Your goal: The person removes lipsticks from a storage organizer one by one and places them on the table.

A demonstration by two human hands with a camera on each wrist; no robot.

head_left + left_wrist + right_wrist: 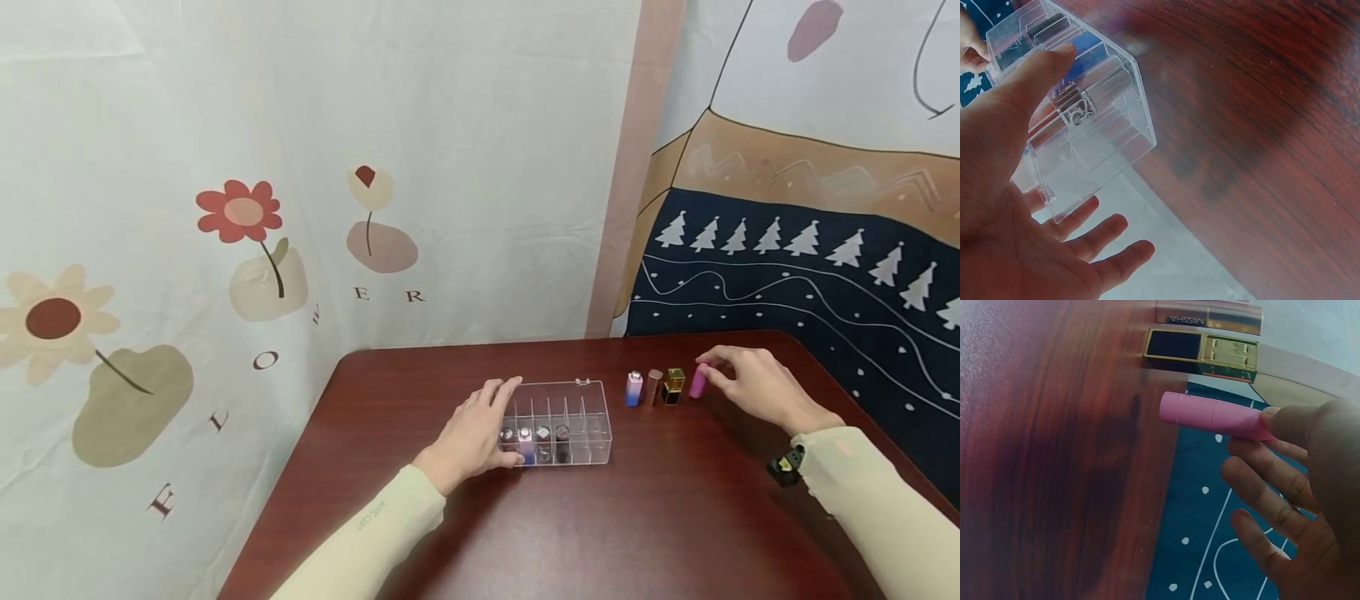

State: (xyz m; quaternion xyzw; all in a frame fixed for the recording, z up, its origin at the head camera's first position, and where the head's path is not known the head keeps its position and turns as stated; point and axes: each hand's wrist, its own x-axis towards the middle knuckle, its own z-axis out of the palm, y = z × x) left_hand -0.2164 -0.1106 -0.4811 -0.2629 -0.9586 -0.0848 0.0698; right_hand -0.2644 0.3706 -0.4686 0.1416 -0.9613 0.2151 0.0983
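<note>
My left hand (468, 433) holds the left end of a clear plastic organizer (600, 437), thumb on its front and fingers at the back. Several lipstick tubes stand in its left compartments, including a pink-and-blue one (527, 446) and a dark one (562, 443). Towards the table's right side, my right hand (765, 387) pinches the top of a pink lipstick tube (1213, 415) between thumb and finger. The other right fingers hang loosely, as the right wrist view shows. Beside it stand a black-and-gold lipstick (672, 387), a brown tube (653, 387) and another pink-and-blue lipstick (633, 389).
All this is on a dark red wooden table (570, 533). A pale flower-print cloth (480, 167) hangs behind and to the left, and a dark blue tree-print cloth (787, 292) hangs at the right. The organizer's transparent lid (555, 396) stands raised at its back.
</note>
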